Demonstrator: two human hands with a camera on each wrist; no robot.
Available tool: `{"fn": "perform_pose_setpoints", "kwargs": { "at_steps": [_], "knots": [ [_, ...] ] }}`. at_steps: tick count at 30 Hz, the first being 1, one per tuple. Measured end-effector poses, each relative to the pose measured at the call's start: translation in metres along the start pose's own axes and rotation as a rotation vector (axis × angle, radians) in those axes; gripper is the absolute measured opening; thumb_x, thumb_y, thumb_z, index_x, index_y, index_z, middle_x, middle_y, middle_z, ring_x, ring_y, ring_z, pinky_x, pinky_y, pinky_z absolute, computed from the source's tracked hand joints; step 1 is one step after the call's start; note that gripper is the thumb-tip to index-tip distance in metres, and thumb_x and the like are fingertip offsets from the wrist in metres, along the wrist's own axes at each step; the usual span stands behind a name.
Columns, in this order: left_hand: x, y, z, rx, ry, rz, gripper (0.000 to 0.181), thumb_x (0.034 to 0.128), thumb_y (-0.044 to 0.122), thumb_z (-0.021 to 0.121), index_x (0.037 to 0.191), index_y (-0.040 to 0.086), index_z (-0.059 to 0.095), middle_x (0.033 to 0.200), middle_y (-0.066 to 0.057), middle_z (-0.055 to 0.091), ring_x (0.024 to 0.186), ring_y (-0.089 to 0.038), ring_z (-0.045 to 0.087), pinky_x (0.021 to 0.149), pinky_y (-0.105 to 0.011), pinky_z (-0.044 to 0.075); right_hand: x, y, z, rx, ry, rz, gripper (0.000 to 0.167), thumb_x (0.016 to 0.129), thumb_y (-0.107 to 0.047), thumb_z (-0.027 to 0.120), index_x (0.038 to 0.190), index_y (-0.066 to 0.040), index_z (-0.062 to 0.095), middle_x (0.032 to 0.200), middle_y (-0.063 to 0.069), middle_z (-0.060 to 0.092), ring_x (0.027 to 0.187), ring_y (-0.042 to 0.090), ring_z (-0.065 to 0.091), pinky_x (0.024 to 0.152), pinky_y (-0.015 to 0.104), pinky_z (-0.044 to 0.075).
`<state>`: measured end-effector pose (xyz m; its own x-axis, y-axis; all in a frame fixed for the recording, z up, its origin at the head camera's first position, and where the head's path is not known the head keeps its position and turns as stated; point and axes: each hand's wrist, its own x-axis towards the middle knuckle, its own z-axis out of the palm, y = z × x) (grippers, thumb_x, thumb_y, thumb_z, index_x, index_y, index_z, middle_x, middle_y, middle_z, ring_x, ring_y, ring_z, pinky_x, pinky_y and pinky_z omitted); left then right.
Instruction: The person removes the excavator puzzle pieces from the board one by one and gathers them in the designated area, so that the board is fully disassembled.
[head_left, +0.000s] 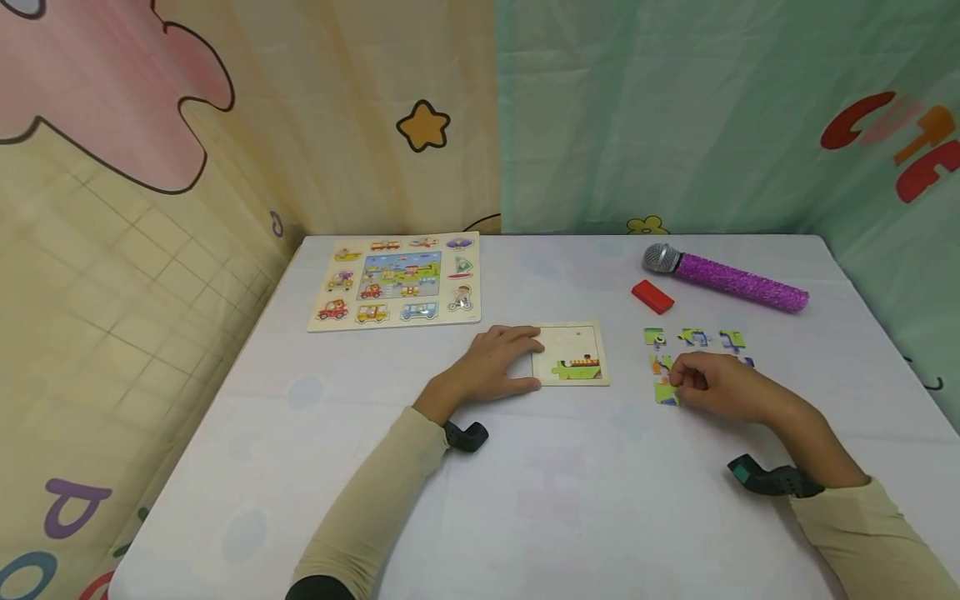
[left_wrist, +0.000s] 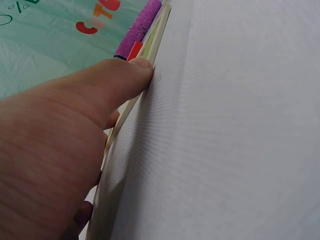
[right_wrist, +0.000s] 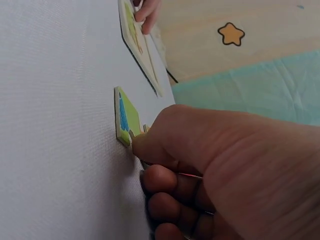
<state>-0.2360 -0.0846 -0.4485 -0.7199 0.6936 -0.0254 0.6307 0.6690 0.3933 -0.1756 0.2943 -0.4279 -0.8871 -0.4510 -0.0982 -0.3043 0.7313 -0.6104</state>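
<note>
A small wooden puzzle board (head_left: pixel 566 342) lies flat, with a green crocodile-like picture part in its lower right. My left hand (head_left: pixel 498 362) rests at the board's left edge, thumb by the near corner and fingers over the far part. In the left wrist view, the thumb (left_wrist: pixel 132 75) lies against the board's edge. My right hand (head_left: pixel 723 387) is over the loose puzzle pieces, its fingers curled. In the right wrist view, its thumb (right_wrist: pixel 150 142) touches the corner of a green-and-blue puzzle piece (right_wrist: pixel 131 115). The index fingertip is hidden, as is anything between it and the thumb.
Several loose pieces, including a top-row piece (head_left: pixel 693 337), lie right of the board. Beyond them are a red block (head_left: pixel 653 297) and a purple glittery microphone (head_left: pixel 738 282). A larger vehicle-picture puzzle (head_left: pixel 401 312) lies back left. Printed curtains (head_left: pixel 645 125) hang behind the white table (head_left: pixel 570 533).
</note>
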Motion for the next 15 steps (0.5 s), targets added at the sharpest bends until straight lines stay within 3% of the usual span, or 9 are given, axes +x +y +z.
{"fn": "perform_pose_setpoints", "kwargs": {
  "at_steps": [15],
  "knots": [
    [0.0,-0.0016,0.0009,-0.001,0.001,0.009,0.058,0.0949,0.05,0.068,0.144,0.022,0.055,0.161,0.002,0.034,0.141,-0.022,0.032,0.11,-0.045,0.03,0.0003,-0.0021,0.0,-0.01,0.001,-0.007,0.019,0.086,0.005,0.07,0.093,-0.011,0.063,0.08,-0.003,0.053,0.076,0.016,0.049,0.062,0.027,0.044]
  ]
}}
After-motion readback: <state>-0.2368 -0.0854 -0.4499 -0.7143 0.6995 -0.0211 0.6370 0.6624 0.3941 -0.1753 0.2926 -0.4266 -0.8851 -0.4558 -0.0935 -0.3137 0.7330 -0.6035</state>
